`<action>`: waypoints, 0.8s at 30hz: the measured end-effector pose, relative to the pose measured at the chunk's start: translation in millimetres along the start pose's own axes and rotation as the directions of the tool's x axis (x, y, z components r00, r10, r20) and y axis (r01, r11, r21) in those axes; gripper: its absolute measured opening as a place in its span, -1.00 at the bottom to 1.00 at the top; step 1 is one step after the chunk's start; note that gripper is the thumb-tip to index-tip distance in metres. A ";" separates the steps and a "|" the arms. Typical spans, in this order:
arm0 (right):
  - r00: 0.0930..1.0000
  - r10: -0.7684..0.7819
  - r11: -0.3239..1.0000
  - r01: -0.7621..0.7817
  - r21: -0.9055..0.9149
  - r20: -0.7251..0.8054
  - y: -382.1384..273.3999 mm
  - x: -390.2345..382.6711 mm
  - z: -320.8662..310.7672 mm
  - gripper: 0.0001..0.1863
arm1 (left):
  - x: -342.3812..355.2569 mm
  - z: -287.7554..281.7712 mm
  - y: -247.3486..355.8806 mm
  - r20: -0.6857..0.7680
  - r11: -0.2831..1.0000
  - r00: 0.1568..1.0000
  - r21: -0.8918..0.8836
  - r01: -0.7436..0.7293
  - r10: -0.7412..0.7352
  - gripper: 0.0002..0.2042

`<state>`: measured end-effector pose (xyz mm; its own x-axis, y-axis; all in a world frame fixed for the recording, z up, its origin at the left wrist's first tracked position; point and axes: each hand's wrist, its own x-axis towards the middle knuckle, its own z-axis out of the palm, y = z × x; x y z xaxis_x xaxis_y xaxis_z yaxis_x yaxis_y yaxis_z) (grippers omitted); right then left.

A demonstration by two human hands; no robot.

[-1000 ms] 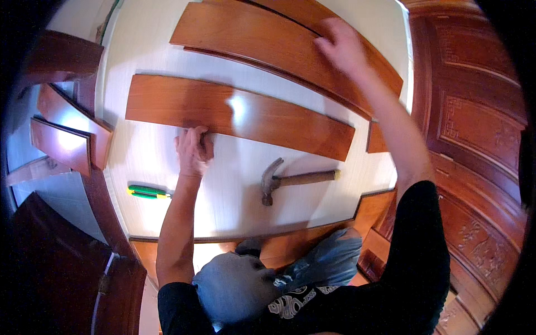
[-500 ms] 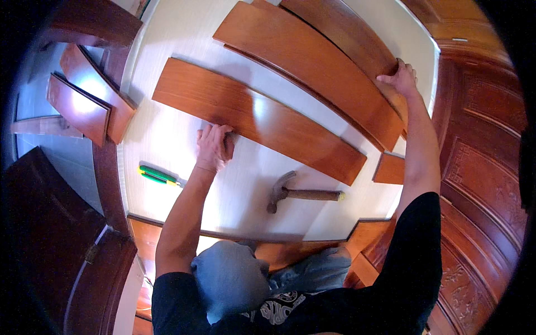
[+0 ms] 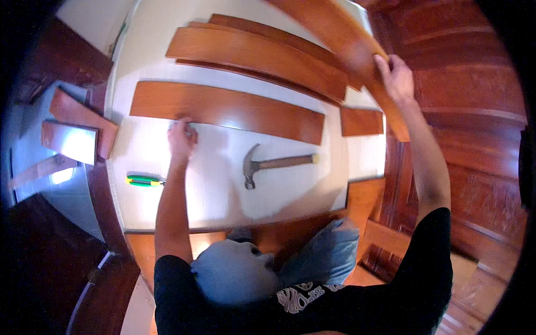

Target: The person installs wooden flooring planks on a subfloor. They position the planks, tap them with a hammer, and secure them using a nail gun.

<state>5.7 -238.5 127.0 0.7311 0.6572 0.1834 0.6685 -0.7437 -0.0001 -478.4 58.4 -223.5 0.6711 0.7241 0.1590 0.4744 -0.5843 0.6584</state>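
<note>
My right hand [image 3: 397, 78] grips the near edge of a long reddish-brown floorboard [image 3: 340, 33] at the upper right. That board sits at a slant, its near end overlapping the carved wood panelling. My left hand [image 3: 182, 138] is curled closed against the pale sheet, its fingertips by the near edge of another floorboard [image 3: 229, 109]. I see nothing held in it. A claw hammer [image 3: 279, 163] lies on the sheet to the right of that hand, head to the left. To its left rests a green and yellow handled tool [image 3: 144, 180], its tip hidden behind my left forearm.
Beyond the middle board lies a stack of floorboards [image 3: 257, 53]. A short board piece [image 3: 362, 121] is at the right. Two offcuts [image 3: 70, 140] lie at the left by a dark door frame. Carved panelling [image 3: 458, 139] lines the right side. Laid wood flooring [image 3: 365, 204] borders the pale sheet [image 3: 212, 201].
My right hand has pulled its floorboard off the stack, up and to the right, turning it steeper. My left hand stays by the middle board. The whole view has shifted and turned.
</note>
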 end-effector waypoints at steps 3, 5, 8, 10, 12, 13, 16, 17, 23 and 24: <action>0.983 0.033 0.981 -0.067 0.183 0.181 -6.6 -102.0 4.1 -0.29 | -14.3 -12.4 -12.3 0.119 0.526 0.904 -0.779 0.341 -0.411 -0.66; 0.969 -0.046 0.976 -0.008 0.217 0.243 -20.6 -182.9 29.6 -0.48 | -50.0 -49.2 21.8 0.440 -0.221 0.827 -0.897 0.384 -0.350 -0.36; 0.836 -0.272 0.941 0.127 0.313 0.476 -66.9 -260.9 73.9 -0.37 | -114.7 -124.3 43.1 0.505 -0.428 0.863 -0.784 0.450 -0.017 -0.27; 0.763 -0.382 0.907 0.200 0.370 0.522 -98.9 -289.9 117.0 -0.34 | -161.4 -151.0 14.1 0.558 -0.217 0.772 -0.829 0.515 -0.304 -0.33; 0.692 -0.426 0.882 0.176 0.437 0.582 -119.8 -317.7 150.7 -0.30 | -210.5 -161.7 6.3 0.526 0.005 0.746 -0.816 0.578 -0.409 -0.38; 0.682 -0.430 0.877 0.161 0.452 0.591 -113.8 -326.8 164.8 -0.28 | -220.5 -148.0 4.0 0.515 0.099 0.742 -0.790 0.605 -0.430 -0.40; 0.650 -0.476 0.855 0.185 0.484 0.593 -139.4 -339.2 200.5 -0.24 | -255.4 -159.6 -14.7 0.455 0.231 0.700 -0.723 0.651 -0.550 -0.43; 0.645 -0.479 0.852 0.179 0.492 0.595 -148.3 -347.4 210.6 -0.27 | -268.5 -166.2 -21.7 0.450 0.275 0.704 -0.698 0.661 -0.550 -0.44; 0.869 -0.386 0.856 0.211 0.472 0.311 -119.2 -398.5 241.5 -0.56 | -253.8 -125.1 -10.1 0.564 0.514 0.492 -0.135 0.847 -0.663 -0.32; 0.901 -0.364 0.847 0.214 0.487 0.238 -107.9 -411.1 245.1 -0.59 | -250.0 -115.4 -7.7 0.579 0.540 0.448 -0.016 0.842 -0.681 -0.29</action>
<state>-333.5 -398.3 -189.3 0.4477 0.8916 -0.0687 0.7888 -0.4299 -0.4392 -715.5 -75.9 -183.5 0.3073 0.5100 -0.8034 0.8121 0.2996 0.5008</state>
